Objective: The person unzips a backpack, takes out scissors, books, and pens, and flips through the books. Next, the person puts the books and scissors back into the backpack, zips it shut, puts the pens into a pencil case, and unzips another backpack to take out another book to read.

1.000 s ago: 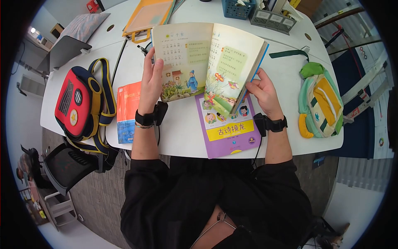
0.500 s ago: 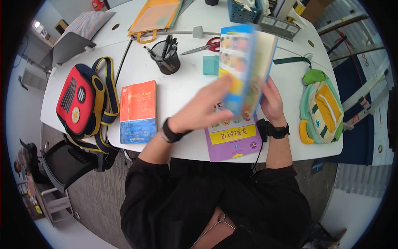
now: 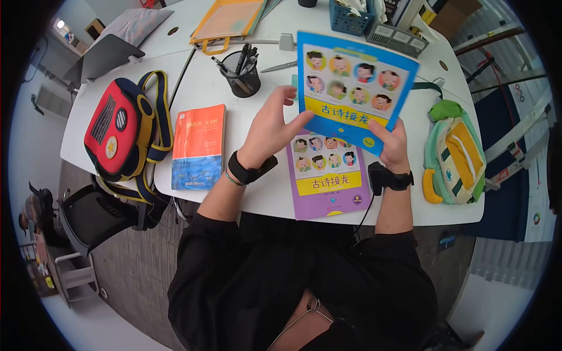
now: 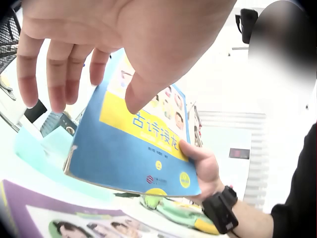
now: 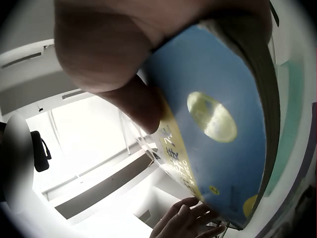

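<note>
A blue book (image 3: 351,131) with a yellow title band and round cartoon portraits is held up, closed, its front cover facing me in the head view. My right hand (image 3: 393,143) grips its lower right corner, thumb across the cover and the other fingers hidden behind. Beside the left edge is my left hand (image 3: 274,124), fingers spread and loosely bent, holding nothing. In the left wrist view its fingers hang in front of the blue cover (image 4: 124,158). Below, a purple book (image 3: 328,202) of like design lies on the table, its upper part covered by the blue one.
Left on the table lie an orange-and-blue book (image 3: 198,146) and a red backpack (image 3: 114,131). A black mesh pen cup (image 3: 244,85) and partly hidden scissors (image 3: 278,66) are farther back. At right sits a green-and-yellow bag (image 3: 455,155); baskets (image 3: 351,22) stand behind.
The blue book was lying open in both hands; it has been closed and turned cover-forward. My left hand has let go and moved off to its left side, while the right keeps hold.
</note>
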### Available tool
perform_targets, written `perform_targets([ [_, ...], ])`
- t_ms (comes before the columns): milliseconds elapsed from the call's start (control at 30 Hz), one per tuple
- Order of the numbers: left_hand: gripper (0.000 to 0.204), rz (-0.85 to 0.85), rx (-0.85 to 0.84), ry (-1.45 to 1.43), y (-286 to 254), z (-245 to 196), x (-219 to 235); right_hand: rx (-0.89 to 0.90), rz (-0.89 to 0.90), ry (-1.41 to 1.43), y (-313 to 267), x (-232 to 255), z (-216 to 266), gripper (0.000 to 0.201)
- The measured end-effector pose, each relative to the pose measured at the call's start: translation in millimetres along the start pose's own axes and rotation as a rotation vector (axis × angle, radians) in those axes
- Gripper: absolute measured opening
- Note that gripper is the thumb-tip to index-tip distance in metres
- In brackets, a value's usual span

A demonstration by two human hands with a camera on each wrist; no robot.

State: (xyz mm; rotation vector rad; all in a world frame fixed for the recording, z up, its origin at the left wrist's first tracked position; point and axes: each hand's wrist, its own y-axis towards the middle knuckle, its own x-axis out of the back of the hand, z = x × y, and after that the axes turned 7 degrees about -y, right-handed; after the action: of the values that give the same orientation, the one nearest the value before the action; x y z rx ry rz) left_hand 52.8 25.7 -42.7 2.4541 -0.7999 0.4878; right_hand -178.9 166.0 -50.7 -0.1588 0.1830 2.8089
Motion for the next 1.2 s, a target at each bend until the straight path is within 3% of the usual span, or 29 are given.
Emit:
perform_targets([
  [33,0.052,-0.012,0.005,0.006,-0.6,-0.9,1.8,0.021,0.007,0.094,-2.8,1.0,1.3,0.041],
  [100,0.051,0.228,0.18,-0.51,-5.2,-4.8,2.0,0.034,0.036,0.191,-7.8,-2.0,5.3,0.043],
  [233,0.045,0.146,0.209,-0.457,-28.9,-62.4,14.8,0.038,0.051,0.174,-13.4,-8.3,21.8,0.05],
  [267,0.04,0.076,0.099,-0.409,-35.2,-60.9,11.6,0.055,0.007,0.017,-16.0,-11.4,27.4,0.051],
  [300,0.04,0.066,0.101,-0.407,-40.9,-65.0,13.5,0.072,-0.033,-0.139,-18.0,-14.8,33.4,0.051],
  [367,0.032,0.139,0.232,-0.315,-50.1,-75.5,22.9,0.051,-0.008,-0.228,-22.8,-17.6,42.9,0.053],
  [400,0.031,0.206,0.393,-0.314,-52.9,-76.4,26.0,0.035,0.005,-0.321,-26.1,-17.9,43.9,0.056],
  [433,0.031,0.199,0.397,-0.311,-57.7,-66.6,24.5,0.034,0.012,-0.317,-30.7,-18.2,42.3,0.056],
  [500,0.032,0.513,0.443,0.125,-69.9,-32.3,14.7,-0.257,0.099,-1.016,-39.9,-15.7,40.3,0.062],
  [533,0.032,0.501,0.453,0.127,-80.1,-23.3,14.0,-0.382,0.11,-1.253,-42.2,-11.3,25.6,0.067],
  [600,0.026,0.492,0.232,0.531,-101.3,-16.2,21.5,-0.422,0.171,-1.29,-50.7,-7.6,15.4,0.068],
  [633,0.026,0.486,0.242,0.532,-103.8,-15.3,30.5,-0.475,0.218,-1.328,-55.6,-8.9,14.3,0.068],
  [700,0.028,0.264,0.34,0.364,-106.5,-16.2,54.1,-0.431,0.247,-1.341,-65.5,-12.1,14.4,0.065],
  [733,0.028,0.269,0.345,0.363,-108.7,-13.1,65.2,-0.402,0.243,-1.313,-68.5,-12.4,12.4,0.063],
  [833,0.026,-0.149,0.362,0.283,-113.3,4.3,108.1,-0.358,0.245,-1.274,-73.0,-12.1,7.5,0.06],
  [900,0.027,-0.321,0.352,0.486,-119.6,16.0,145.7,-0.344,0.259,-1.261,-75.3,-14.5,6.5,0.059],
  [967,0.027,-0.451,0.479,0.626,-129.4,29.7,176.2,-0.414,0.255,-1.274,-77.2,-19.2,12.3,0.061],
  [1033,0.028,-0.425,0.527,0.746,-150.8,48.6,197.6,-0.361,0.245,-1.343,-79.6,-22.9,20.6,0.06],
  [1100,0.028,-0.396,0.422,0.781,-174.6,69.7,201.0,-0.305,0.24,-1.409,-75.7,-26.2,19.9,0.06],
  [1167,0.03,-0.354,0.364,0.753,-188.5,78.5,190.4,0.205,0.191,-1.523,-69.5,-29.4,15.0,0.059],
  [1200,0.033,-0.317,0.336,0.687,-190.3,78.3,183.7,0.209,0.206,-1.525,-65.2,-40.5,18.7,0.059],
])
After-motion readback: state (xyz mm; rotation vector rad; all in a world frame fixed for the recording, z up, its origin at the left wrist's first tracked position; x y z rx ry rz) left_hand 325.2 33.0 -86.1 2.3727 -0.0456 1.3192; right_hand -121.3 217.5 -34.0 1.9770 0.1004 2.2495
